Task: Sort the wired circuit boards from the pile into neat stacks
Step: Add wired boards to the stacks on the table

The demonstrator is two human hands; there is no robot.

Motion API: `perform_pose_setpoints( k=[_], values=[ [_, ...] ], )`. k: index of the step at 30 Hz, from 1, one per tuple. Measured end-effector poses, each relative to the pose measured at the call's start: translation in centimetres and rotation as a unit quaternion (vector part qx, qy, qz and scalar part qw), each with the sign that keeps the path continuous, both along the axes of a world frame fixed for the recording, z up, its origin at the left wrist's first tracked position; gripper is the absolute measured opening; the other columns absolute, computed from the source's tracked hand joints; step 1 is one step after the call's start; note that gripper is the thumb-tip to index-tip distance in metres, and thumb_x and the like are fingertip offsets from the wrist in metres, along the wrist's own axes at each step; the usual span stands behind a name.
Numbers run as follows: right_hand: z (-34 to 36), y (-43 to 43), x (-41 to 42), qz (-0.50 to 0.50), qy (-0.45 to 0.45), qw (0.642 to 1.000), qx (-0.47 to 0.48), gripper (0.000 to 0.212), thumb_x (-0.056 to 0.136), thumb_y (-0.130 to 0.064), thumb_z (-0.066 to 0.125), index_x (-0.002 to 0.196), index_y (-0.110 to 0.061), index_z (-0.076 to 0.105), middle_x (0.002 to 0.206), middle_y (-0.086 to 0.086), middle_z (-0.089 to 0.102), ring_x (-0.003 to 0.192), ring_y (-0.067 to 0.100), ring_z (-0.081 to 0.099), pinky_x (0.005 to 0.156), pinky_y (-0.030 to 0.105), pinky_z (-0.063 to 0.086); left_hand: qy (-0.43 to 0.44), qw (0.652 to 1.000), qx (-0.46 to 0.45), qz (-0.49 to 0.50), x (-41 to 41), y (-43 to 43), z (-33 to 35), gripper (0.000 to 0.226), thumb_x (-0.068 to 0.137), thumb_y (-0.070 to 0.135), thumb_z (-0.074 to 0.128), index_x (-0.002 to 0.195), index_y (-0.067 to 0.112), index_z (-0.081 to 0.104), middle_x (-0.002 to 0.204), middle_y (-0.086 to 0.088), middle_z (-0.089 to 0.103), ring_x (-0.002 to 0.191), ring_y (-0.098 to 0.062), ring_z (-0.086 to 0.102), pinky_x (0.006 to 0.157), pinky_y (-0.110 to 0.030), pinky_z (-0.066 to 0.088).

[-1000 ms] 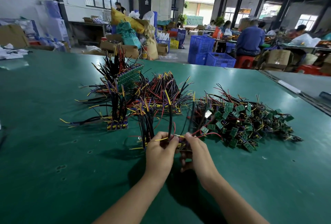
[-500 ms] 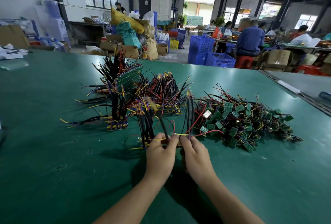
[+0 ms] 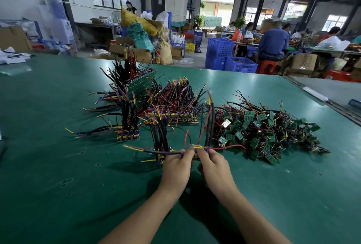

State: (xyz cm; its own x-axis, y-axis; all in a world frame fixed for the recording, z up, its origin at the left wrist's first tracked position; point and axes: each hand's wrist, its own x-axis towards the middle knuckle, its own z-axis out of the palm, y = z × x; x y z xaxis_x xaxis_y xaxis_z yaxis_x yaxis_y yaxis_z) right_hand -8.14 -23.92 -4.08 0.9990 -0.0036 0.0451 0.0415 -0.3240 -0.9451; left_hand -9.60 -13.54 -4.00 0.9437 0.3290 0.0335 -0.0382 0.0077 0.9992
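Observation:
My left hand point(image 3: 176, 167) and my right hand point(image 3: 215, 167) meet at the fingertips and together pinch one wired circuit board point(image 3: 196, 149); the board itself is mostly hidden by my fingers. One black wire lies flat to the left, others rise straight up. A loose pile of small green boards with wires point(image 3: 263, 130) lies to the right. Left of my hands stand neat stacks: a near stack with upright black wires point(image 3: 160, 140), a stack point(image 3: 128, 135) further left, and a wider row point(image 3: 181, 118) behind.
The green table point(image 3: 58, 185) stretches all round my hands. A green panel of boards point(image 3: 141, 83) leans among the far wires. Blue crates point(image 3: 230, 62), cardboard boxes and seated people are beyond the table's far edge.
One black wire that stood upright in my left hand has swung down to lie flat toward the left. Both hands have stayed close together in front of the stacks.

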Motion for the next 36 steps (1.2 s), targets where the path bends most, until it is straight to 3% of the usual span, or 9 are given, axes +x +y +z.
perform_pose_setpoints(
  k=[5, 9, 15, 22, 28, 32, 34, 36],
  values=[
    [0.0, 0.3, 0.0, 0.049, 0.076, 0.993, 0.072, 0.040, 0.097, -0.038, 0.050, 0.062, -0.020, 0.055, 0.049, -0.003, 0.041, 0.039, 0.012, 0.034, 0.044, 0.023, 0.025, 0.007, 1.000, -0.014, 0.008, 0.4, 0.2, -0.4, 0.040, 0.091, 0.023, 0.059, 0.065, -0.007, 0.057, 0.057, -0.003, 0.047, 0.058, -0.016, 0.044, 0.058, -0.030, 0.036],
    [0.0, 0.1, -0.1, 0.060, 0.089, 0.988, 0.111, 0.032, 0.099, -0.031, 0.046, 0.072, -0.013, 0.046, 0.049, 0.000, 0.031, 0.037, 0.012, 0.026, 0.041, 0.020, 0.020, 0.100, 0.994, -0.031, -0.043, 0.3, 0.2, -0.4, 0.052, 0.091, 0.044, 0.056, 0.045, 0.021, 0.047, 0.042, 0.009, 0.033, 0.037, -0.011, 0.031, 0.042, -0.024, 0.024],
    [0.4, 0.4, -0.6, 0.093, 0.153, 0.964, 0.195, 0.036, 0.099, -0.030, 0.042, 0.065, -0.019, 0.036, 0.050, 0.000, 0.023, 0.042, 0.013, 0.016, 0.044, 0.020, 0.014, 0.127, 0.985, -0.077, -0.083, 0.3, 0.4, -0.6, 0.041, 0.092, 0.045, 0.051, 0.059, 0.022, 0.043, 0.043, 0.010, 0.037, 0.034, -0.009, 0.033, 0.039, -0.014, 0.023],
    [0.5, 0.1, -0.8, 0.115, 0.158, 0.949, 0.246, 0.035, 0.101, -0.031, 0.041, 0.069, -0.019, 0.036, 0.052, 0.001, 0.020, 0.046, 0.014, 0.014, 0.046, 0.025, 0.012, 0.121, 0.980, -0.097, -0.123, 0.2, 0.6, -0.4, 0.041, 0.095, 0.044, 0.047, 0.065, 0.017, 0.049, 0.042, 0.008, 0.049, 0.031, -0.007, 0.041, 0.037, -0.010, 0.027],
    [0.9, 0.1, -0.9, 0.131, 0.162, 0.930, 0.302, 0.052, 0.102, -0.036, 0.038, 0.053, -0.020, 0.038, 0.045, -0.002, 0.022, 0.041, 0.013, 0.015, 0.043, 0.024, 0.017, 0.104, 0.975, -0.151, -0.127, 0.0, 0.7, 0.1, 0.050, 0.096, 0.045, 0.046, 0.051, 0.021, 0.046, 0.038, 0.011, 0.032, 0.029, -0.007, 0.025, 0.035, -0.013, 0.020],
    [1.0, -0.1, 0.0, 0.081, 0.164, 0.894, 0.410, 0.039, 0.101, -0.038, 0.041, 0.067, -0.019, 0.039, 0.048, -0.002, 0.030, 0.037, 0.010, 0.022, 0.037, 0.021, 0.024, 0.071, 0.968, -0.209, -0.122, 0.4, 0.8, 0.3, 0.049, 0.097, 0.042, 0.043, 0.053, 0.023, 0.032, 0.046, 0.008, 0.019, 0.034, -0.008, 0.016, 0.038, -0.015, 0.014],
    [1.2, -0.6, 0.5, 0.045, 0.150, 0.900, 0.407, 0.032, 0.100, -0.036, 0.046, 0.074, -0.019, 0.042, 0.052, -0.001, 0.036, 0.039, 0.011, 0.024, 0.036, 0.022, 0.025, 0.083, 0.984, -0.108, -0.116, 0.4, 1.0, 0.3, 0.048, 0.098, 0.040, 0.044, 0.056, 0.021, 0.032, 0.044, 0.009, 0.026, 0.035, -0.009, 0.023, 0.037, -0.019, 0.019],
    [1.2, -1.0, 0.9, 0.011, 0.132, 0.916, 0.378, 0.024, 0.098, -0.034, 0.048, 0.081, -0.018, 0.054, 0.055, -0.001, 0.045, 0.040, 0.011, 0.027, 0.038, 0.022, 0.027, 0.068, 0.987, 0.102, -0.103, 0.0, 1.2, 0.1, 0.045, 0.098, 0.040, 0.046, 0.059, 0.018, 0.040, 0.049, 0.003, 0.042, 0.045, -0.009, 0.040, 0.046, -0.021, 0.030]
  ],
)
